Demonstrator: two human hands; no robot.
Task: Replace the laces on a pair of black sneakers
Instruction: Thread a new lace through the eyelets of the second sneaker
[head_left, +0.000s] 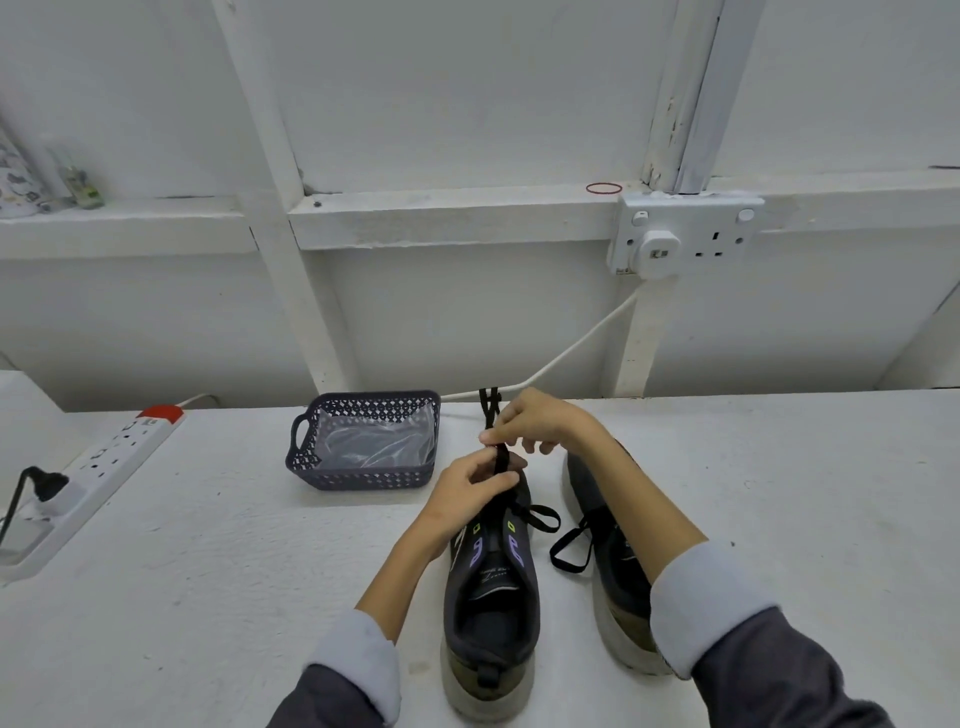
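Observation:
Two black sneakers stand side by side on the white table, heels toward me. The left sneaker (491, 597) has purple and green eyelet tabs. A black lace (500, 457) rises from its front eyelets. My left hand (470, 486) pinches that lace low, just above the shoe. My right hand (535, 421) pinches the same lace higher, its free end (488, 400) sticking up beyond my fingers. The right sneaker (610, 561), partly under my right forearm, has a loose black lace loop (569, 551) lying between the shoes.
A dark plastic basket (363, 441) lined with a clear bag sits left of my hands. A white power strip (98, 467) with a plugged black adapter lies at the far left. A wall socket (685, 236) and white cable (582, 340) are behind.

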